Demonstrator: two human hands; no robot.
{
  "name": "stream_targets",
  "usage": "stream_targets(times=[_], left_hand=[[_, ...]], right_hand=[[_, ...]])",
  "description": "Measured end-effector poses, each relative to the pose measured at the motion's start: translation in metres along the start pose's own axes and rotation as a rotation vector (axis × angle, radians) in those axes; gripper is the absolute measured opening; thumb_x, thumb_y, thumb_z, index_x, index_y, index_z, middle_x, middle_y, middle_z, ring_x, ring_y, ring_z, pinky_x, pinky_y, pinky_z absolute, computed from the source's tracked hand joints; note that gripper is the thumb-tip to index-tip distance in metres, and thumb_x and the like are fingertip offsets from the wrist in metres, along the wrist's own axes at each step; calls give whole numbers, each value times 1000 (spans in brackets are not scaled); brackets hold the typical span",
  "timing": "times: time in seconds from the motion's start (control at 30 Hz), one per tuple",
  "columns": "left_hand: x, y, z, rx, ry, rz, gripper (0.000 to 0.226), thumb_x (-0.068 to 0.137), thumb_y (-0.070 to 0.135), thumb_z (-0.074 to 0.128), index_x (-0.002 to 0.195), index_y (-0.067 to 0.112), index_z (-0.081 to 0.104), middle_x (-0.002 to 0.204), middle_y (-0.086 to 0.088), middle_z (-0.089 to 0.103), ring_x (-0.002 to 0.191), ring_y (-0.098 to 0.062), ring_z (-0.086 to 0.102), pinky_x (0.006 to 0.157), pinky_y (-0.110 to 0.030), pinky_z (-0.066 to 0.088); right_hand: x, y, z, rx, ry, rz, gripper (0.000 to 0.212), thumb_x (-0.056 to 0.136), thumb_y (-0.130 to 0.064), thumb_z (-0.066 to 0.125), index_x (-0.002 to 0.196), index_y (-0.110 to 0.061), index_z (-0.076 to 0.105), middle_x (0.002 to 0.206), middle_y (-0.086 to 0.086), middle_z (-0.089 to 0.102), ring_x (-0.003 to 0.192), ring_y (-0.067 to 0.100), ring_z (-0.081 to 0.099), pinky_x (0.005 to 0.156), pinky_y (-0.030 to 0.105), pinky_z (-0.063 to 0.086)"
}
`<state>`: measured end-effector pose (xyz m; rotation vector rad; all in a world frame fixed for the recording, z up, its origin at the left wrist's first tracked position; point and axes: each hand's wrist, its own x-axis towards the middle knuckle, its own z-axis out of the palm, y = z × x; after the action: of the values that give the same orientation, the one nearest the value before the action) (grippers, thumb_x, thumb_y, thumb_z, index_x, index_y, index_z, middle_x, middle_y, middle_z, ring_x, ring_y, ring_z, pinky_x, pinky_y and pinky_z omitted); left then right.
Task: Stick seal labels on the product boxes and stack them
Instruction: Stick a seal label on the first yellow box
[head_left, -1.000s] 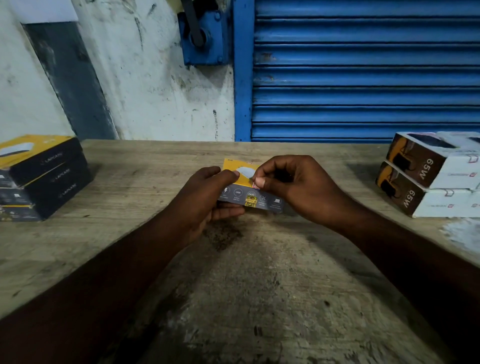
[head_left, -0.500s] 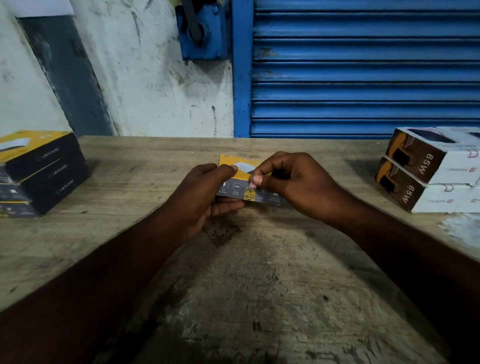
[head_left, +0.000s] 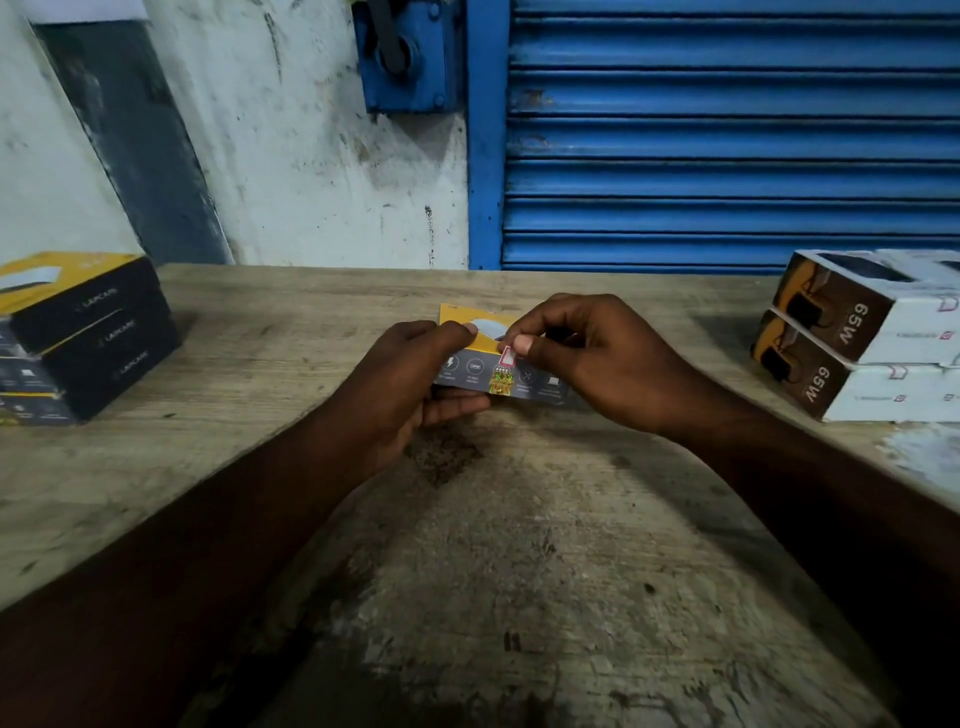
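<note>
A small yellow and grey product box (head_left: 470, 370) is held just above the middle of the wooden table (head_left: 519, 545). My left hand (head_left: 410, 379) grips its left end, thumb on top and fingers underneath. My right hand (head_left: 592, 358) pinches a small red and white seal label (head_left: 507, 355) against the box's top front edge with thumb and forefinger. A shiny hologram sticker (head_left: 502, 382) sits on the box's front face just below the label.
A stack of three dark and yellow boxes (head_left: 78, 338) stands at the left edge of the table. Two white and brown boxes marked 65W (head_left: 862, 338) are stacked at the right edge. A blue roller shutter (head_left: 727, 135) and a white wall are behind.
The red and white seal label now shows at my right thumb tip on the box's edge. Both hands and the box stay in almost the same place.
</note>
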<state>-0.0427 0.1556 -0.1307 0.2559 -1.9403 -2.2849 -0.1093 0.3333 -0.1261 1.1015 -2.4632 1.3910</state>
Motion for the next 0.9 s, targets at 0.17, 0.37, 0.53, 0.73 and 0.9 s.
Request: stream_targets(times=[0.17, 0.37, 0.53, 0.73, 0.9], left_hand=[[1, -1, 0, 9, 10, 3, 10, 97, 22, 63, 100, 13, 63, 79, -2, 69, 65, -11, 72, 55, -26, 58], [0, -1, 0, 28, 9, 14, 8, 98, 22, 61, 94, 15, 63, 74, 0, 69, 64, -11, 71, 56, -26, 59], [0, -1, 1, 29, 18, 17, 7, 98, 21, 61, 93, 15, 62, 74, 0, 68, 62, -10, 71, 55, -26, 59], [2, -3, 0, 36, 22, 10, 17, 97, 23, 64, 110, 12, 59, 88, -5, 67, 65, -12, 72, 56, -27, 59], [3, -4, -1, 26, 32, -2, 25, 96, 23, 65, 116, 11, 56, 93, -7, 66, 66, -13, 73, 56, -27, 58]], right_hand=[[1, -1, -1, -52, -22, -11, 15, 97, -19, 64, 95, -24, 78, 95, -8, 70, 97, 19, 66, 93, 49, 52], [2, -2, -3, -115, -46, -43, 16, 98, -17, 63, 97, -21, 78, 95, -9, 68, 97, 18, 65, 92, 47, 51], [1, -1, -3, -130, -40, -69, 15, 97, -16, 64, 98, -22, 78, 96, -5, 68, 96, 21, 65, 91, 48, 51], [-1, -5, -2, -169, -22, -95, 16, 97, -15, 64, 93, -25, 77, 94, -4, 68, 94, 19, 64, 90, 44, 50], [-2, -6, -1, -170, -14, -93, 17, 97, -15, 64, 92, -25, 76, 93, -5, 68, 92, 16, 64, 89, 42, 50]])
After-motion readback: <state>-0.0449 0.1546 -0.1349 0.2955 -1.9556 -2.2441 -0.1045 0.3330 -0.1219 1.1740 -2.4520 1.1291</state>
